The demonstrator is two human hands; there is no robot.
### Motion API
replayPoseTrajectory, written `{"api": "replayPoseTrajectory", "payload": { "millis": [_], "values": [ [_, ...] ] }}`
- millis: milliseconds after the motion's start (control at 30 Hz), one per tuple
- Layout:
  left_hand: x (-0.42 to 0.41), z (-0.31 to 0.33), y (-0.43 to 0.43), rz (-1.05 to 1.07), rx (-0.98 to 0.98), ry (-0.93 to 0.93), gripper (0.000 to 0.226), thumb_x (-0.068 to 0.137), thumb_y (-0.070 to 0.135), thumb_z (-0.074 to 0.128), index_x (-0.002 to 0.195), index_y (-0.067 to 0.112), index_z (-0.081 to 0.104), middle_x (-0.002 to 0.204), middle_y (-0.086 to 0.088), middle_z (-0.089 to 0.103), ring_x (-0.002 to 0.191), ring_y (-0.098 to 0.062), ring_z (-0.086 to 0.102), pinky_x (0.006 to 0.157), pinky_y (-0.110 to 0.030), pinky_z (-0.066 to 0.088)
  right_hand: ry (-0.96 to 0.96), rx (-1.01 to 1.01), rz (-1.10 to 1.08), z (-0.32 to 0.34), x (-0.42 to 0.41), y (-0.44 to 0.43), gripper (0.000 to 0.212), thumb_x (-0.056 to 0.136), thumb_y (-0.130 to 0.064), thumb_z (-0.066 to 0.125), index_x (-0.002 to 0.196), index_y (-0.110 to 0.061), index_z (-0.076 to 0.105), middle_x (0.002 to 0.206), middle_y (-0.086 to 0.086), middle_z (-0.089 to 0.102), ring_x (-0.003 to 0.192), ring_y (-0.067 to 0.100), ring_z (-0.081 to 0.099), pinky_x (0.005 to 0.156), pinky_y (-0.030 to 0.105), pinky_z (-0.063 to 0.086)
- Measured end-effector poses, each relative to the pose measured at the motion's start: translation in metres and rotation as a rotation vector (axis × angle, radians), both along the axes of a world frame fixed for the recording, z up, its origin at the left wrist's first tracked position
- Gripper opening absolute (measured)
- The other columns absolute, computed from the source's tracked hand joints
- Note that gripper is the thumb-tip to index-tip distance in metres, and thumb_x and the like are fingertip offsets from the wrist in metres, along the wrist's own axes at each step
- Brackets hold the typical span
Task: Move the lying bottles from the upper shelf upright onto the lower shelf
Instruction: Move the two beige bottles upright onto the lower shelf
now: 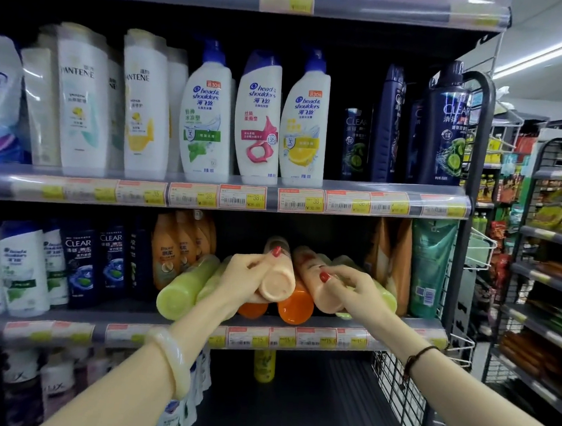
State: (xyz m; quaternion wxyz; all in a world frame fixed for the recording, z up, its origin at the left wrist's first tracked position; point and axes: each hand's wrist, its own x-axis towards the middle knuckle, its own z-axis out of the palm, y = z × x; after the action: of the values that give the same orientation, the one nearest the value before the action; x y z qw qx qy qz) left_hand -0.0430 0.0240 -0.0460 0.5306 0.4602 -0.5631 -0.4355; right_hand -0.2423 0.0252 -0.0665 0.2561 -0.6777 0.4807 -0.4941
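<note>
A pile of lying bottles rests on the middle shelf (315, 325), bases toward me: two green ones (181, 292) at the left, two orange ones (294, 308) underneath, two peach ones on top, and more green behind at the right. My left hand (246, 278) grips the left peach bottle (276, 284) near its base. Around the right peach bottle (320, 293) my right hand (350, 289) is closed. On the lower shelf (309, 401) one yellow bottle (264, 366) stands upright at the back.
Upright shampoo bottles (206, 114) fill the shelf above. Dark Clear bottles (80, 262) stand left of the pile, orange bottles (170, 248) behind it, a green tube (430, 270) at the right. A wire side panel (394, 380) closes the shelf's right end. Another rack (548, 265) stands across the aisle.
</note>
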Motion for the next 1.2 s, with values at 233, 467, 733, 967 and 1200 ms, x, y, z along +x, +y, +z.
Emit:
{"api": "replayPoseTrajectory", "payload": {
  "millis": [233, 467, 733, 967, 1200],
  "values": [
    [0.007, -0.011, 0.003, -0.010, 0.014, 0.186, 0.034, 0.087, 0.013, 0.062, 0.121, 0.013, 0.063, 0.119, -0.010, 0.063, 0.099, -0.024, 0.064, 0.080, -0.054, 0.056, -0.145, 0.070, -0.001, -0.016, 0.000, 0.006, 0.052, 0.090, -0.005, 0.052, 0.140, -0.006, 0.037, 0.126, 0.005, 0.051, 0.112, 0.014, 0.048, 0.078, 0.012, 0.046],
    [0.017, -0.009, 0.005, -0.125, 0.110, 0.249, 0.070, 0.087, 0.000, 0.058, 0.148, 0.013, 0.027, 0.144, -0.015, 0.044, 0.119, -0.031, 0.054, 0.083, -0.054, 0.052, -0.206, 0.168, 0.027, -0.027, -0.009, 0.003, 0.075, 0.083, -0.006, 0.063, 0.146, -0.006, 0.023, 0.151, 0.011, 0.034, 0.135, 0.025, 0.039, 0.110, 0.044, 0.037],
    [0.027, -0.012, 0.010, -0.216, 0.157, 0.249, 0.083, 0.084, -0.012, 0.054, 0.151, 0.013, 0.012, 0.155, -0.011, 0.030, 0.133, -0.033, 0.043, 0.094, -0.057, 0.045, -0.371, 0.277, 0.169, -0.029, -0.013, 0.002, 0.095, 0.071, -0.008, 0.074, 0.147, -0.006, 0.017, 0.147, 0.018, 0.038, 0.128, 0.031, 0.046, 0.108, 0.052, 0.039],
    [0.026, -0.015, 0.013, -0.301, 0.194, 0.367, 0.087, 0.082, -0.017, 0.050, 0.152, 0.017, 0.009, 0.146, -0.020, 0.038, 0.121, -0.035, 0.049, 0.079, -0.051, 0.049, -0.402, 0.328, 0.289, -0.024, -0.014, 0.003, 0.098, 0.052, -0.013, 0.076, 0.138, -0.001, 0.032, 0.131, 0.024, 0.051, 0.120, 0.036, 0.053, 0.098, 0.044, 0.048],
    [0.013, -0.017, 0.015, -0.374, 0.144, 0.305, 0.057, 0.080, -0.019, 0.050, 0.131, 0.007, 0.045, 0.126, -0.019, 0.057, 0.114, -0.033, 0.057, 0.085, -0.046, 0.052, -0.401, 0.328, 0.340, -0.021, -0.009, 0.003, 0.072, 0.056, -0.001, 0.064, 0.127, -0.005, 0.047, 0.121, 0.023, 0.057, 0.113, 0.035, 0.055, 0.084, 0.036, 0.050]
  ]
}}
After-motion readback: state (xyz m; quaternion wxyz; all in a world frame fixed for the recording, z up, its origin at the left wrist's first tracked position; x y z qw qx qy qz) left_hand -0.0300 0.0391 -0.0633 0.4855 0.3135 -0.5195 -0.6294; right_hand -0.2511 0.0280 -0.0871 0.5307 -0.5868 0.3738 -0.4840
